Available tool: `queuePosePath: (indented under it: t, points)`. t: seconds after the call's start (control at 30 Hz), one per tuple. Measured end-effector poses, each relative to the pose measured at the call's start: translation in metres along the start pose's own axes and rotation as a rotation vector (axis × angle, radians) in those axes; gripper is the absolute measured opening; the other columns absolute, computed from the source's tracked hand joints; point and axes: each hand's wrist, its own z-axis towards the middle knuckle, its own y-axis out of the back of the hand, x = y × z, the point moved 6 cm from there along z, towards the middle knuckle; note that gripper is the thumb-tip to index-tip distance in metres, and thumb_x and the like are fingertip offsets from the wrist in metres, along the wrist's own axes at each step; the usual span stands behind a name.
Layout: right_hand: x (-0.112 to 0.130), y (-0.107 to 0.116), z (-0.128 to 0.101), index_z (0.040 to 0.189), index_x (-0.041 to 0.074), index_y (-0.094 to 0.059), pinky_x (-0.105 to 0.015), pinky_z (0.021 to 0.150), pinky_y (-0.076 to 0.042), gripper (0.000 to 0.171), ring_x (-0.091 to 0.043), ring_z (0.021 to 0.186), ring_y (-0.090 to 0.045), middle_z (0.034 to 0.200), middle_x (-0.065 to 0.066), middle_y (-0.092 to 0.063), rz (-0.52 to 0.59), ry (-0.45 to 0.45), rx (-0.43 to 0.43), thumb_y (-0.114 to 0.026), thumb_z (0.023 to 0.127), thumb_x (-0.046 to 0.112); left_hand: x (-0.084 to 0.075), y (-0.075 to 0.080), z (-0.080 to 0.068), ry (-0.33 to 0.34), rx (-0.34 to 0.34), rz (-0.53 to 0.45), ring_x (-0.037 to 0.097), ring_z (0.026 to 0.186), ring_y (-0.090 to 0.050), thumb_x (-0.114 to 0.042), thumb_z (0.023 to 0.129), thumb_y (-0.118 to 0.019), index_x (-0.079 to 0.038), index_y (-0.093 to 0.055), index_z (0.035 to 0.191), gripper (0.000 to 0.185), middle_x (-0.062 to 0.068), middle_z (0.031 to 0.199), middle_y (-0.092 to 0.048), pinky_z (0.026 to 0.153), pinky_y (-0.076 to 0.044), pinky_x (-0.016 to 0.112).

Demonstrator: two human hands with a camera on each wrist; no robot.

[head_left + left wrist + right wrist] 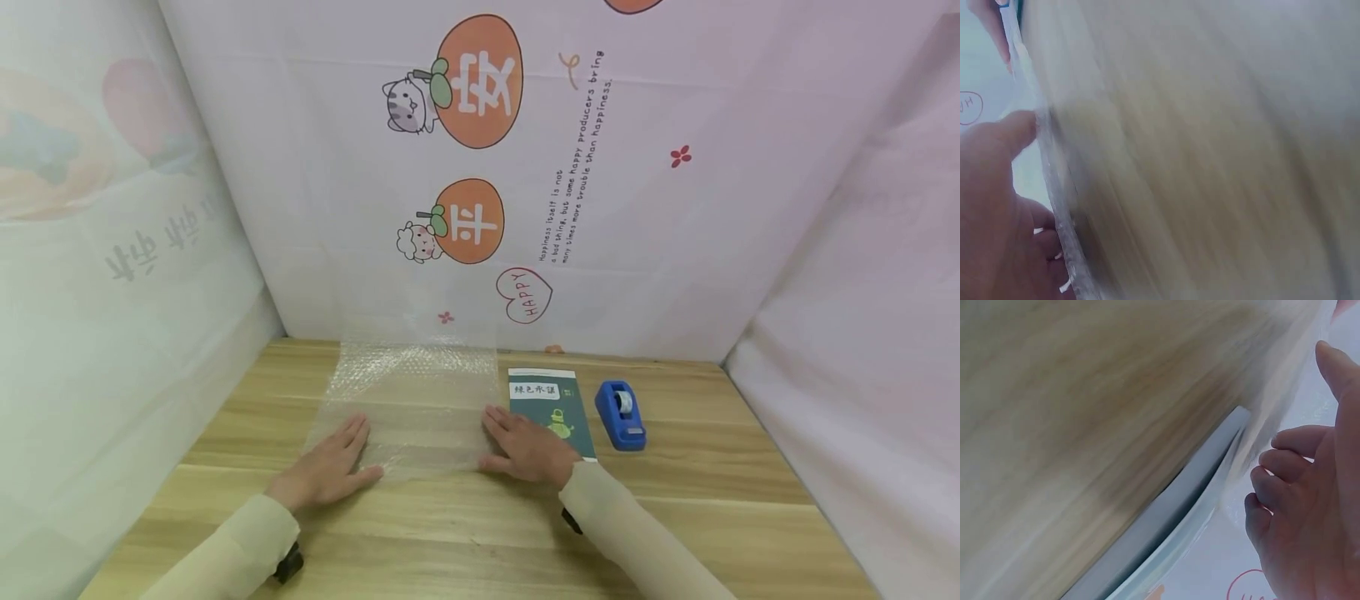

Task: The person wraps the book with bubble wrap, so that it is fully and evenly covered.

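A clear sheet of bubble wrap lies spread on the wooden table, its far end by the back wall. On its left edge rests my left hand, fingers stretched forward and thumb out to the side. My right hand lies at the sheet's right edge, fingers extended, with its wrist over the near part of a green booklet. The left wrist view shows the thumb at the rim of the bubble wrap. In the right wrist view, the booklet's pale edge lies near the fingers.
A blue tape dispenser with a roll of tape stands right of the booklet. White printed cloth hangs behind the table, and more white cloth closes in the left and right sides.
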Motion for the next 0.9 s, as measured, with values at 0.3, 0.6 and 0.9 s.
queuePosePath:
  t: [0.3, 0.6, 0.9]
  points:
    - [0.012, 0.003, 0.004, 0.165, 0.001, -0.031, -0.050, 0.132, -0.030, 0.085, -0.034, 0.162, -0.030, 0.174, -0.015, -0.030, 0.014, -0.002, -0.019, -0.049, 0.107, 0.060, -0.006, -0.012, 0.007, 0.047, -0.033, -0.029, 0.055, 0.158, -0.020, -0.047, 0.106, -0.057, 0.019, -0.027, 0.157, 0.089, 0.039, 0.168, -0.019, 0.129, -0.023, 0.066]
    - [0.019, 0.000, 0.008, 0.165, 0.002, -0.032, -0.049, 0.132, -0.030, 0.085, -0.032, 0.162, -0.029, 0.174, -0.015, -0.031, 0.008, -0.046, -0.021, -0.046, 0.107, 0.062, -0.025, -0.022, 0.015, 0.086, -0.040, -0.019, 0.054, 0.159, -0.020, -0.050, 0.107, -0.055, 0.021, -0.026, 0.156, 0.091, 0.040, 0.168, -0.019, 0.130, -0.023, 0.064]
    - [0.030, -0.004, 0.010, 0.162, -0.002, -0.035, -0.048, 0.131, -0.032, 0.083, -0.035, 0.160, -0.034, 0.171, -0.020, -0.034, -0.022, -0.046, -0.062, -0.047, 0.108, 0.059, -0.048, -0.028, 0.019, 0.167, -0.037, -0.022, 0.053, 0.161, -0.015, -0.047, 0.108, -0.053, 0.020, -0.023, 0.158, 0.089, 0.039, 0.169, -0.015, 0.132, -0.020, 0.062]
